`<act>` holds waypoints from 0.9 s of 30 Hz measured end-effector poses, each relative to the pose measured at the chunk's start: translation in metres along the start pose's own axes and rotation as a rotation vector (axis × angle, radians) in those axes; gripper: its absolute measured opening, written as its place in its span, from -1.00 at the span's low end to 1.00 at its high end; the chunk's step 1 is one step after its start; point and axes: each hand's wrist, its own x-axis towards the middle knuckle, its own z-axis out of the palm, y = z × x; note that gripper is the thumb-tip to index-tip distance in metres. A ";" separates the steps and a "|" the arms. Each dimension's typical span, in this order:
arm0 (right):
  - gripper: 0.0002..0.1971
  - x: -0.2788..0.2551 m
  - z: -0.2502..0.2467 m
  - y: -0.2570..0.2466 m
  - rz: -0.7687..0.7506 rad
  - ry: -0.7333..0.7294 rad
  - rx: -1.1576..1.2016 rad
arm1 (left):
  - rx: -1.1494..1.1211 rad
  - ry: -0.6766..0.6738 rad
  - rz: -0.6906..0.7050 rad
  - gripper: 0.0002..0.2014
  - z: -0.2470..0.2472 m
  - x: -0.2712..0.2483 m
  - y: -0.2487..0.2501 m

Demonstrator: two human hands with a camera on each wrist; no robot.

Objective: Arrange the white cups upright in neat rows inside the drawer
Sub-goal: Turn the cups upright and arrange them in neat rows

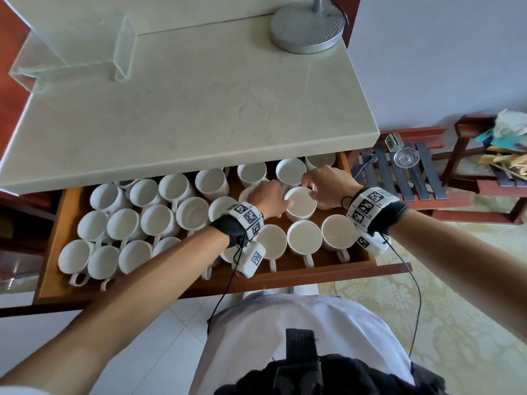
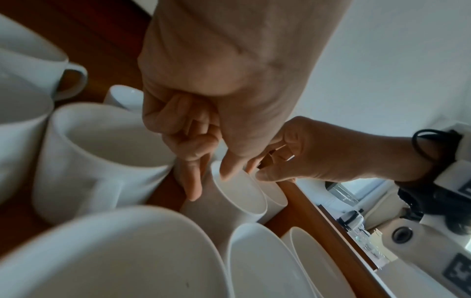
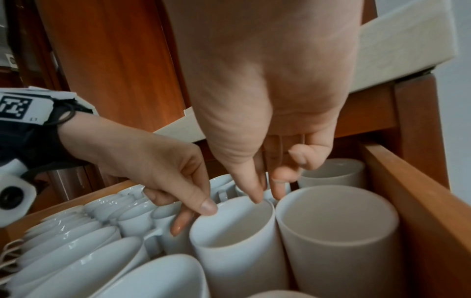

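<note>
The open wooden drawer (image 1: 52,240) holds several white cups, all mouth-up, in rough rows. Both my hands are on one white cup (image 1: 301,203) in the right middle of the drawer. My left hand (image 1: 285,205) pinches its near-left rim. In the left wrist view its thumb lies inside the rim of the cup (image 2: 239,193) and the index finger runs down the outside. My right hand (image 1: 306,185) pinches the far rim; in the right wrist view its fingertips (image 3: 257,198) touch the edge of the cup (image 3: 229,221). I cannot tell whether the cup rests on the drawer floor.
A pale stone countertop (image 1: 199,109) overhangs the back cups and carries a lamp base (image 1: 306,28) and a clear acrylic stand (image 1: 71,47). Three cups (image 1: 303,238) line the front right. Cups crowd the left side. A slatted wooden rack (image 1: 430,181) stands right of the drawer.
</note>
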 end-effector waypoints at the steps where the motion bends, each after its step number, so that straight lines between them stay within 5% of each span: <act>1: -0.61 0.001 0.001 0.000 -0.010 -0.010 -0.002 | -0.027 -0.033 -0.014 -0.66 0.003 -0.001 0.002; 6: -0.58 0.002 0.007 -0.003 -0.029 -0.061 0.039 | -0.121 -0.028 -0.122 -0.86 0.010 -0.002 0.010; 13: -0.71 0.005 0.014 -0.004 -0.046 0.061 -0.036 | -0.089 0.056 -0.185 -0.91 -0.002 -0.007 0.022; 20: -0.82 -0.001 0.003 -0.003 -0.089 0.144 -0.025 | -0.004 0.080 -0.120 -0.84 -0.019 -0.013 0.026; 23: -0.76 -0.003 -0.002 -0.004 -0.171 0.222 -0.002 | 0.066 0.121 -0.044 -0.63 -0.028 -0.018 0.028; 27: -0.68 -0.006 -0.011 -0.008 -0.159 0.214 0.083 | 0.193 0.203 0.103 -0.61 -0.046 -0.028 0.034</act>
